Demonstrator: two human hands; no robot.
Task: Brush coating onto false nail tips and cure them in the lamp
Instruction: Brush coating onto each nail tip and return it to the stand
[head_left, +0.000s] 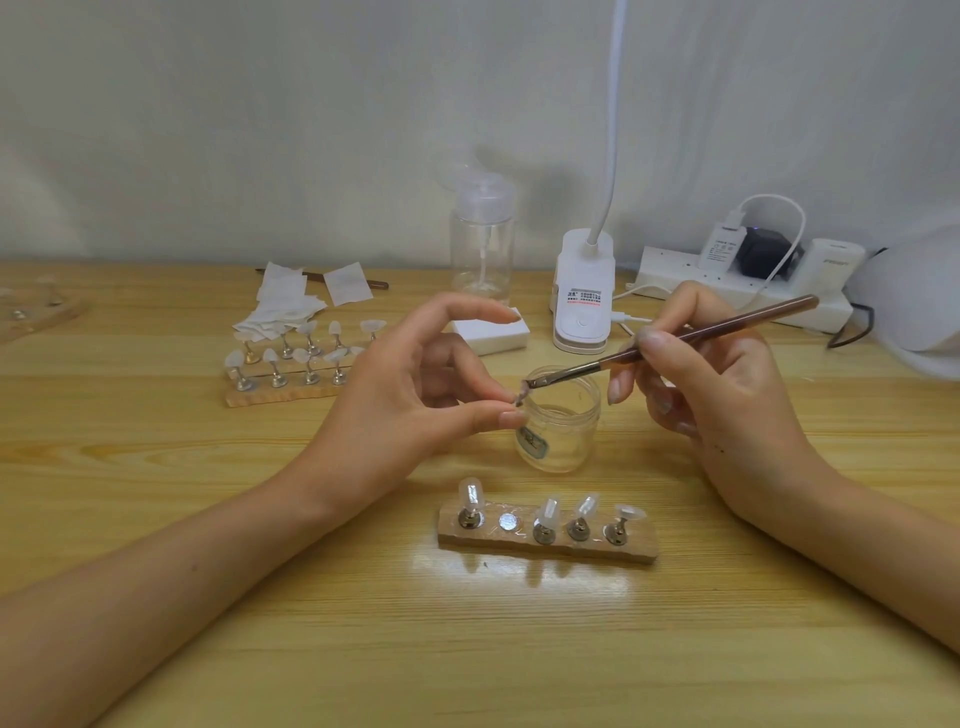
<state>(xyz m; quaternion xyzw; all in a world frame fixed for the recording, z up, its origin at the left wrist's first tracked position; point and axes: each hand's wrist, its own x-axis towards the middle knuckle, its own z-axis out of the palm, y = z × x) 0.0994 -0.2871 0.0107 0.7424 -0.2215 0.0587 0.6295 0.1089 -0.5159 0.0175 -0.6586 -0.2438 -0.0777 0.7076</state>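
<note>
False nail tip (518, 401) is pinched in the left hand (410, 395) over the jar (561, 441), while the right hand (727, 395) grips the brush (737, 322) touching it. Four tips wait on the near holder (545, 545), one slot vacant. Coating looks midway, curing not yet begun.

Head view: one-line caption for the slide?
Left hand pinches a nail tip near a clear jar; right hand holds a brush to it; wooden holder with four tips in front.
</note>
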